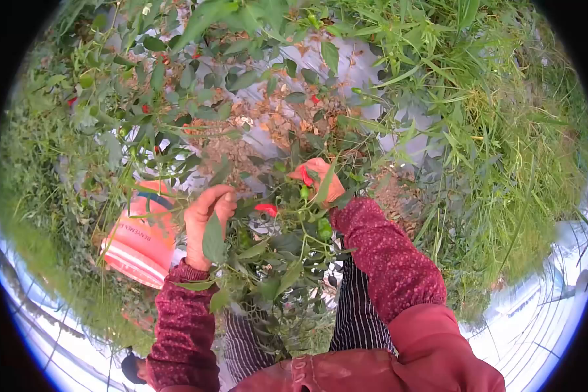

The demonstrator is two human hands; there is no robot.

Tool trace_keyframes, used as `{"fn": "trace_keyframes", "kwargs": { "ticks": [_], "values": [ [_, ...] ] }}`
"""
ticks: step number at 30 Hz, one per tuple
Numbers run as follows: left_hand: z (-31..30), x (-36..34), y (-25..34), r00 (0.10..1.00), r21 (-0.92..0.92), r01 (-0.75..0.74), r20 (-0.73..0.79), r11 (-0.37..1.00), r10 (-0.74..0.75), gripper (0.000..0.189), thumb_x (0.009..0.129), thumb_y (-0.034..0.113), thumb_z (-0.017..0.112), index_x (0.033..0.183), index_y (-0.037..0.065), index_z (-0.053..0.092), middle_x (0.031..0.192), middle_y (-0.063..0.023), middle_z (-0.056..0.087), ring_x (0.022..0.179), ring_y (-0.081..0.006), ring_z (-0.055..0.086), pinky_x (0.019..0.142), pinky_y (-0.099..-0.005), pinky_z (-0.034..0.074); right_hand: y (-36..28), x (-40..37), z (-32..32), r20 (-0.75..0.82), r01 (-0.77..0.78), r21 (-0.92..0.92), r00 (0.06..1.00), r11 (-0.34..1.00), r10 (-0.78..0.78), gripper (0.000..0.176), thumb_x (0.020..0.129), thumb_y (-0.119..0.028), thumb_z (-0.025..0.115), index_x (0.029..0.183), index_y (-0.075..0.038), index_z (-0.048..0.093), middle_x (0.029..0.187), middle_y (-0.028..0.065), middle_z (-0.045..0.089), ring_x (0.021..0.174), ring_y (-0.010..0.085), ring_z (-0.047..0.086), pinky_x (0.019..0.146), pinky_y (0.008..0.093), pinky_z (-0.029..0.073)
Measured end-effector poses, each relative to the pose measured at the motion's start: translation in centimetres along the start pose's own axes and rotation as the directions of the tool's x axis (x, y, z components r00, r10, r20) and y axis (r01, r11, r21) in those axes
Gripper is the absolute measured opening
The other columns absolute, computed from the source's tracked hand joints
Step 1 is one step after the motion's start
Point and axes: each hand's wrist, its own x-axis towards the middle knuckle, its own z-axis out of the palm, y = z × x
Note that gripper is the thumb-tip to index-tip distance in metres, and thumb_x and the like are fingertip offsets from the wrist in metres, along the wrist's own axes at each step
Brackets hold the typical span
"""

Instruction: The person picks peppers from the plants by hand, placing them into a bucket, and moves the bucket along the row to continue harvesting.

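Note:
Among the leaves of a pepper plant, my right hand [321, 181] is closed around a red pepper [306, 175], part of which shows at the fingers. Green peppers [324, 228] hang just below that hand. My left hand [209, 219] has its fingers curled together at the left side of the same plant; leaves cover part of it, and whatever it may hold is hidden. Between the two hands another red pepper [266, 209] shows among the foliage.
A pink-red bucket [140, 238] stands left of my left hand. Grey plastic sheeting [313, 55] with dry leaves lies beyond the plant. More pepper plants with red fruit grow at the upper left, and tall grass [503, 170] fills the right side.

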Motion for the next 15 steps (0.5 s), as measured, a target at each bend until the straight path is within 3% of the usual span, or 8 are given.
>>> {"fn": "trace_keyframes", "kwargs": {
  "ticks": [2, 5, 7, 9, 10, 11, 13, 15],
  "values": [
    [0.7, -0.2, -0.2, 0.993, 0.076, -0.052, 0.105, 0.996, 0.044, 0.016, 0.089, 0.011, 0.056, 0.1, 0.0, 0.061, 0.086, -0.0037, 0.062, 0.075, -0.0107, 0.058, 0.069, -0.0237, 0.048, 0.5, -0.1, 0.2, -0.009, -0.026, 0.133, 1.0, 0.991, 0.028, 0.031, 0.078, -0.023, 0.062, 0.107, -0.011, 0.065, 0.109, 0.0089, 0.052, 0.1, 0.0272, 0.048, 0.089, 0.039, 0.039],
    [2.1, -0.6, 0.4, 0.962, 0.22, -0.128, 0.264, 0.967, 0.068, 0.015, 0.087, 0.007, 0.056, 0.1, 0.0, 0.06, 0.092, -0.0056, 0.062, 0.083, -0.0131, 0.059, 0.072, -0.0258, 0.048, 0.6, -0.5, -0.1, -0.156, 0.278, 0.101, 0.953, 0.955, -0.261, 0.034, 0.069, -0.009, 0.063, 0.103, -0.005, 0.063, 0.101, 0.008, 0.056, 0.097, 0.0273, 0.05, 0.086, 0.0378, 0.04],
    [3.0, -0.6, 0.0, 0.936, 0.298, -0.296, 0.282, 0.907, 0.213, 0.016, 0.083, 0.001, 0.055, 0.099, 0.0, 0.06, 0.094, -0.0092, 0.061, 0.087, -0.0164, 0.058, 0.076, -0.0272, 0.047, 0.9, -0.9, 0.9, -0.152, 0.174, 0.11, 0.976, 0.978, -0.157, 0.034, 0.069, -0.008, 0.062, 0.103, -0.006, 0.062, 0.1, 0.0079, 0.058, 0.096, 0.0277, 0.051, 0.085, 0.0389, 0.041],
    [3.6, -0.6, -0.1, 0.893, 0.325, -0.391, 0.362, 0.861, 0.268, 0.024, 0.078, -0.002, 0.057, 0.102, 0.001, 0.058, 0.098, -0.0131, 0.059, 0.088, -0.0242, 0.06, 0.078, -0.0302, 0.048, 0.8, -1.1, 1.9, -0.24, 0.065, 0.575, 0.967, 0.815, 0.092, 0.037, 0.068, -0.012, 0.064, 0.104, -0.007, 0.061, 0.102, 0.009, 0.057, 0.096, 0.03, 0.051, 0.086, 0.0392, 0.04],
    [4.2, -0.9, 0.6, 0.86, 0.405, -0.477, 0.399, 0.78, 0.319, 0.028, 0.076, -0.002, 0.058, 0.103, 0.002, 0.058, 0.102, -0.0137, 0.058, 0.091, -0.0281, 0.059, 0.079, -0.0328, 0.048, 1.2, -0.9, 0.8, -0.145, 0.147, 0.204, 0.982, 0.968, -0.119, 0.034, 0.071, -0.014, 0.063, 0.104, -0.008, 0.061, 0.103, 0.0089, 0.057, 0.096, 0.0312, 0.051, 0.087, 0.04, 0.04],
    [4.8, -1.0, 1.1, 0.82, 0.475, -0.557, 0.441, 0.681, 0.364, 0.031, 0.074, -0.001, 0.059, 0.105, 0.003, 0.057, 0.105, -0.0142, 0.058, 0.094, -0.0319, 0.058, 0.081, -0.0354, 0.048, 1.1, -1.0, 0.6, -0.145, 0.145, 0.205, 0.982, 0.968, -0.117, 0.034, 0.071, -0.014, 0.063, 0.104, -0.008, 0.061, 0.103, 0.0089, 0.057, 0.096, 0.0312, 0.051, 0.087, 0.04, 0.04],
    [5.7, -1.1, 1.3, 0.775, 0.504, -0.618, 0.517, 0.603, 0.363, 0.038, 0.072, 0.006, 0.064, 0.108, 0.004, 0.054, 0.108, -0.0148, 0.056, 0.096, -0.0345, 0.056, 0.079, -0.0397, 0.048, -0.3, -0.9, -0.1, -0.175, 0.277, -0.079, 0.942, 0.958, -0.287, 0.03, 0.074, -0.014, 0.06, 0.103, -0.009, 0.061, 0.104, 0.0074, 0.058, 0.097, 0.0308, 0.051, 0.087, 0.0407, 0.04],
    [6.9, -1.5, 1.6, 0.792, 0.636, -0.606, 0.54, 0.478, 0.285, 0.04, 0.071, 0.014, 0.068, 0.106, 0.003, 0.052, 0.101, -0.0142, 0.056, 0.091, -0.0324, 0.056, 0.075, -0.0408, 0.048, -0.4, -0.8, 0.5, -0.201, 0.265, -0.048, 0.942, 0.963, -0.269, 0.03, 0.075, -0.016, 0.058, 0.104, -0.009, 0.061, 0.104, 0.0072, 0.058, 0.099, 0.0294, 0.051, 0.087, 0.0406, 0.04]
  ]
}}
